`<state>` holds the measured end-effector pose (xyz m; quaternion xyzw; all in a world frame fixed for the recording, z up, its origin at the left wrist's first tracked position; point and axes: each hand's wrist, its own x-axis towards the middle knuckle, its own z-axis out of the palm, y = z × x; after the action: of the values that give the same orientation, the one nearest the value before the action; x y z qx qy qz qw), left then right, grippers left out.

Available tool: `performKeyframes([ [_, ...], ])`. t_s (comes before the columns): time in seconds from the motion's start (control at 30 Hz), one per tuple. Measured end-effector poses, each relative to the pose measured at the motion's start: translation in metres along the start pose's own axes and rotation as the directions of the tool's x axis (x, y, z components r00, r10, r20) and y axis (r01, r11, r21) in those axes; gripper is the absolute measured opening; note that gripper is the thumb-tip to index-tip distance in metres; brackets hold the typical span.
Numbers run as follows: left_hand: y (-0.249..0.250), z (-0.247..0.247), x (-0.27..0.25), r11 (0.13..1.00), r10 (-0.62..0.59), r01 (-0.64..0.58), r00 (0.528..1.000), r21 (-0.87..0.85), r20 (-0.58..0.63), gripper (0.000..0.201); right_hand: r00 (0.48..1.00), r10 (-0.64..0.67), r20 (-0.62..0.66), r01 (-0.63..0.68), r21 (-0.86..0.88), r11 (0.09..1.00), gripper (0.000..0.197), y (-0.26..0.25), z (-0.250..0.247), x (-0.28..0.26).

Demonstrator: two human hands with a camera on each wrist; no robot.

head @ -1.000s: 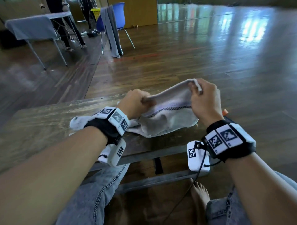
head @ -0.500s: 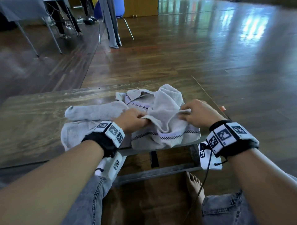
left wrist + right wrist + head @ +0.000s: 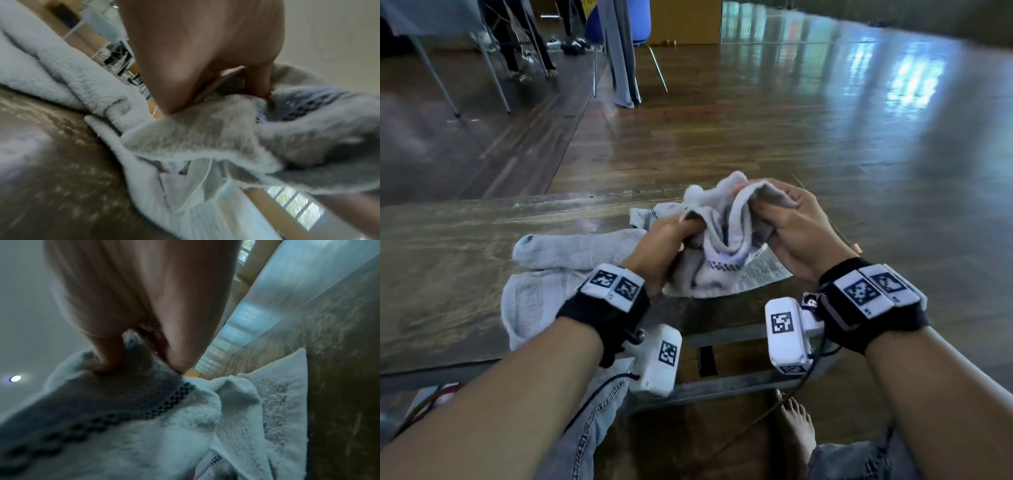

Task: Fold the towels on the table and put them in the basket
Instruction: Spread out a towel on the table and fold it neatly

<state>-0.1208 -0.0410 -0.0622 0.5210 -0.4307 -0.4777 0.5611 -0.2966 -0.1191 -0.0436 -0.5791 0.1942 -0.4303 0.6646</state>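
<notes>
A light grey towel with a dark checked band [image 3: 726,253] is bunched up between both hands above the wooden table [image 3: 448,260]. My left hand [image 3: 671,236] grips its left folds, and in the left wrist view the fingers [image 3: 257,81] dig into the cloth [image 3: 205,138]. My right hand [image 3: 787,222] holds the right side, thumb and fingers pinching an edge [image 3: 135,356]. The towel's lower part lies on the table near the front edge. A second, plain grey towel [image 3: 558,274] lies crumpled on the table under my left wrist. No basket is in view.
The table's front edge [image 3: 722,329] is just below the hands, with my knees and a bare foot [image 3: 798,431] beneath. Behind the table is open wood floor. A blue chair draped with cloth [image 3: 619,51] and another table [image 3: 431,20] stand far back left.
The towel, held raised one second ago, was laid on the table; now both hands have gathered it up into a bunch, the right hand lifting its edge higher and further back.
</notes>
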Motion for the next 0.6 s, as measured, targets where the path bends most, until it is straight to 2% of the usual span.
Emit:
performKeyframes([
  [0.07,0.011,-0.012,0.001,0.994,-0.084,0.087,0.996,-0.073,0.04,0.023,0.998,-0.047,-0.032,0.047,0.002,0.999,0.009,-0.002,0.01,0.003],
  [0.1,0.017,-0.017,0.002,0.997,-0.066,0.066,0.998,-0.049,0.007,0.022,0.996,-0.073,-0.052,0.067,-0.103,0.992,0.01,-0.003,0.014,0.005],
  [0.17,0.028,-0.027,0.002,1.0,0.013,-0.011,0.997,0.027,-0.075,0.018,0.995,-0.081,-0.051,0.056,-0.379,0.924,0.013,-0.002,0.022,0.009],
  [0.2,0.032,-0.033,0.001,0.997,0.042,-0.036,0.995,0.07,-0.091,0.023,0.998,-0.041,-0.042,0.017,-0.45,0.893,0.014,-0.001,0.026,0.011],
  [0.23,0.035,-0.04,0.0,0.992,0.064,-0.055,0.995,0.117,-0.077,0.029,0.999,0.027,-0.032,-0.039,-0.445,0.894,0.013,0.0,0.031,0.012],
  [0.3,0.041,-0.053,-0.006,0.973,0.073,-0.075,0.997,0.218,0.015,0.036,0.984,0.178,0.024,-0.158,-0.351,0.923,0.013,0.005,0.043,0.012],
  [0.37,0.052,-0.07,-0.007,0.938,0.086,-0.102,0.994,0.331,0.064,0.042,0.974,0.214,0.068,-0.17,-0.402,0.9,0.01,0.007,0.058,0.021],
  [0.47,0.088,-0.096,0.016,0.805,0.255,-0.208,0.967,0.556,-0.009,0.041,0.999,0.028,0.02,-0.013,-0.524,0.852,0.007,-0.004,0.082,0.069],
  [0.53,0.118,-0.111,0.042,0.71,0.428,-0.293,0.902,0.641,-0.061,0.027,0.986,-0.168,-0.003,0.136,-0.579,0.804,0.01,-0.023,0.101,0.116],
  [0.6,0.15,-0.124,0.066,0.651,0.561,-0.375,0.824,0.66,-0.084,0.017,0.939,-0.341,0.041,0.284,-0.65,0.705,0.003,-0.046,0.121,0.162],
])
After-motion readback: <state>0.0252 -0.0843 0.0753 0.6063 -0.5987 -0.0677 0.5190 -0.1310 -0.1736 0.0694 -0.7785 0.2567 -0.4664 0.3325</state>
